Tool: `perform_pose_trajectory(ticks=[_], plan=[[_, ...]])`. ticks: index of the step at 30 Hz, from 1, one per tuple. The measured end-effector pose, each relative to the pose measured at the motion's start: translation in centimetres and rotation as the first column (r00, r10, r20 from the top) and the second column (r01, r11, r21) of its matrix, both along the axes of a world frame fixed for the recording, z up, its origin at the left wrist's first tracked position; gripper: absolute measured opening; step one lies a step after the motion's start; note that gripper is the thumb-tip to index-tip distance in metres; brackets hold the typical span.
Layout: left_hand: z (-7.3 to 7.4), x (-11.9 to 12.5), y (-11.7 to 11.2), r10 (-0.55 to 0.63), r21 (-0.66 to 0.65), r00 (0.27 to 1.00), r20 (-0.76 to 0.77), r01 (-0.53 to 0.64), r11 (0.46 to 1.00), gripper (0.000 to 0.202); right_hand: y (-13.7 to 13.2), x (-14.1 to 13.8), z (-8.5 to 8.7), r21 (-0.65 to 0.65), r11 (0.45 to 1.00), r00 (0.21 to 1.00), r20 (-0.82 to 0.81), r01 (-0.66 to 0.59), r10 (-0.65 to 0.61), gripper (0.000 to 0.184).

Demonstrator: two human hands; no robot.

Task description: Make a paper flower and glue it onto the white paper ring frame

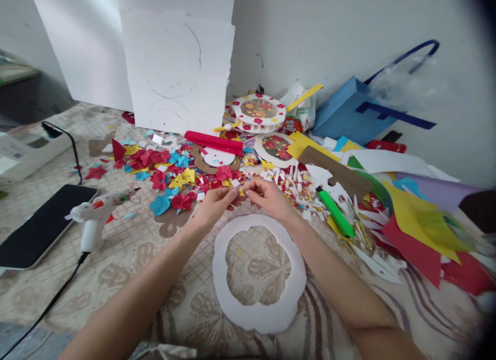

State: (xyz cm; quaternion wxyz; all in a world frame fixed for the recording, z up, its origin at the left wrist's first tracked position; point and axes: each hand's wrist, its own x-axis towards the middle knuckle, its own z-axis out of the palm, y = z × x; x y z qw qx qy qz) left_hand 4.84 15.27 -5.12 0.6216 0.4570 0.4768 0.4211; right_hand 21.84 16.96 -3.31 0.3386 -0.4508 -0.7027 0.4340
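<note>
Patterned tablecloth, pale wall behind. Far left: black-screened tablet or phone, lying flat; white glue gun just beside it, nozzle to the right, black cord running to the bottom edge. White board upright at the back, drawn with curved lines. In front of it, a loose heap of paper flowers in red, blue and yellow. Left hand at mid-table, thumb and fingers drawn together; right hand meets it, likewise pinched, a small yellow paper piece between the fingertips, partly hidden. Nearer, between the forearms: white ring with a scalloped opening, flat on the cloth, touched by neither hand. Beyond the hands, a flower-decorated round frame. Right: white and coloured scraps, green utility knife, scissors close by, overlapping coloured sheets; behind, blue box, tilted, dark-blue strap.
</note>
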Motion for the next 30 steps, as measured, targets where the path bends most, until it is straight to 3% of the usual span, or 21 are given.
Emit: perform_pose_trajectory(ticks=[6, 12, 19, 30], plan=[[0.1, 0.0, 0.0, 0.001, 0.007, 1.0, 0.0, -0.001, 1.0, 0.025, 0.0, -0.2, 0.0, 0.045, 0.999, 1.0, 0.029, 0.006, -0.007, 0.009], [-0.1, 0.0, 0.0, -0.004, 0.035, 1.0, -0.01, 0.004, 0.999, 0.026, -0.2, -0.4, 0.0, 0.178, 0.984, 0.994, 0.101, 0.017, -0.036, 0.007], [-0.1, -0.1, 0.1, 0.002, 0.034, 1.0, -0.001, -0.002, 0.999, 0.028, -0.5, -0.4, -0.2, 0.479, 0.873, 0.949, 0.307, -0.086, -0.075, 0.015], [-0.9, -0.2, 0.3, 0.053, 0.031, 0.998, 0.028, -0.054, 0.998, 0.029, -0.6, -0.1, -0.9, 0.576, 0.787, 0.847, 0.513, -0.22, -0.138, 0.026]])
